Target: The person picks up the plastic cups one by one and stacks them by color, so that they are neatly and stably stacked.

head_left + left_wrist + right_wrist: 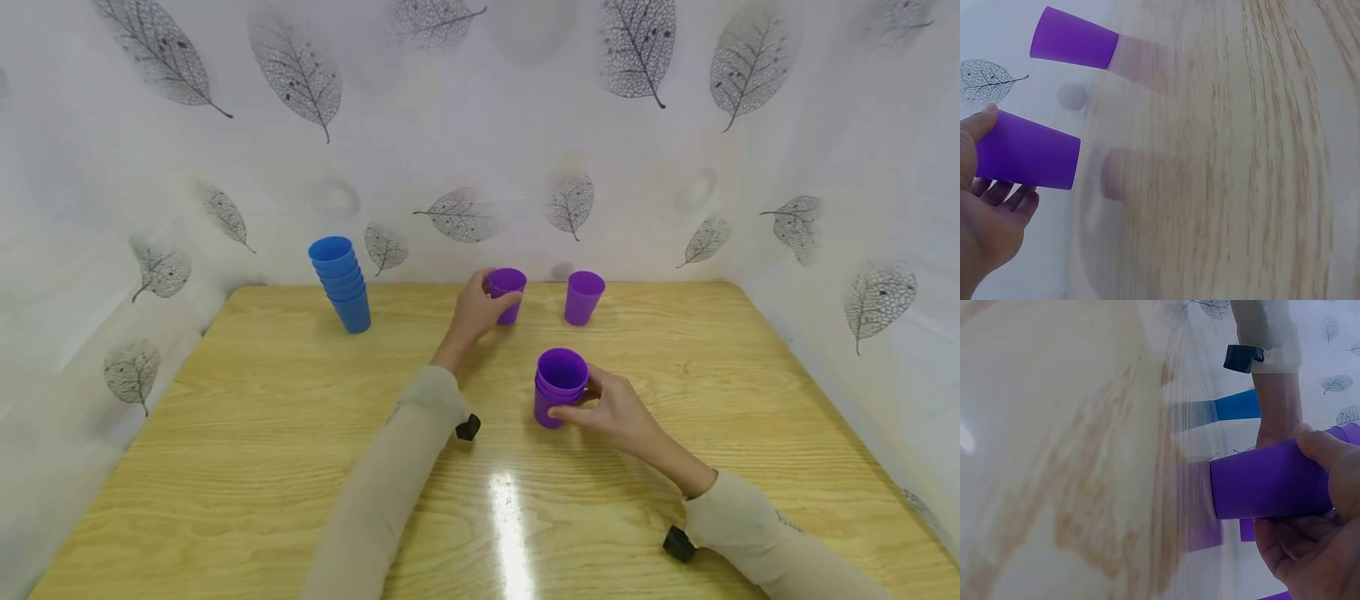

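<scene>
My left hand grips a single purple cup near the back of the table, thumb on one side and fingers on the other. In the left wrist view a gap shows between this cup's base and its reflection, so it hangs a little above the wood. Nearer to me, my right hand holds a small stack of nested purple cups upright by its side, the thumb across the front. Another purple cup stands alone at the back, right of the left hand's cup.
Several nested blue cups form a tall stack at the back left of the wooden table. White cloth with a leaf print hangs behind the table and along both sides. Black wrist mounts stick out from both sleeves.
</scene>
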Motion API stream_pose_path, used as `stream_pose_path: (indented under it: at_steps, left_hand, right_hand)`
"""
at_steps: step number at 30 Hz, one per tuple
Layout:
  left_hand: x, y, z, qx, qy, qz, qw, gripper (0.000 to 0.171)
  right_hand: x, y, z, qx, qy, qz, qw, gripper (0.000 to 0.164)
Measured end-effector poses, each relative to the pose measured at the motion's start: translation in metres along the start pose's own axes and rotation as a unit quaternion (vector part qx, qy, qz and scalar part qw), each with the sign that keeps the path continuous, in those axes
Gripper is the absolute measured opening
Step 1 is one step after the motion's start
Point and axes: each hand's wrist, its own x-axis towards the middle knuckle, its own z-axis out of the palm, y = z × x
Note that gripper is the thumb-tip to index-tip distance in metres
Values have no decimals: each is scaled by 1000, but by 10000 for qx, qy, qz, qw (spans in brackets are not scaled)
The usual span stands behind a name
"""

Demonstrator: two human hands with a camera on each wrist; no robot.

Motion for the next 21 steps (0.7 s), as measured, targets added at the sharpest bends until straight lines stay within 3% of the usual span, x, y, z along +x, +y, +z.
stream_pose_path:
  at_steps: [15, 21]
  left_hand:
    - [-32, 10, -44, -162, -389, -286, 9987, 73]
    - [-45, 17, -61, -202, -547, -224, 9980, 74]
  right_hand:
    - [0, -1, 0, -16, -25, 1, 10000, 55]
    - [1, -2, 0, -21, -27, -53, 10000, 57]
